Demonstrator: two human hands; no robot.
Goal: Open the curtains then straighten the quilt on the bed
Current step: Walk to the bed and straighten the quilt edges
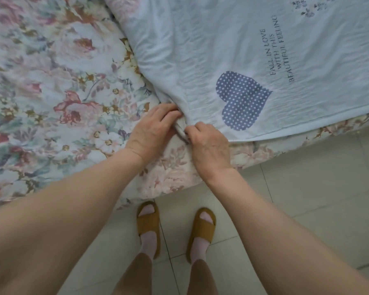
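A pale blue quilt (232, 45) with a dotted purple heart and printed words lies across the right part of the bed, wrinkled near its corner. The bed's floral sheet (41, 86) is bare on the left. At the quilt's near corner, by the bed's edge, my left hand (151, 130) grips the bunched fabric with curled fingers. My right hand (209, 145) pinches the same corner just to the right. No curtains are in view.
The bed's edge runs from lower left to right, with pale tiled floor (307, 199) below it. My feet in brown slippers (148, 222) stand on the tiles close to the bed.
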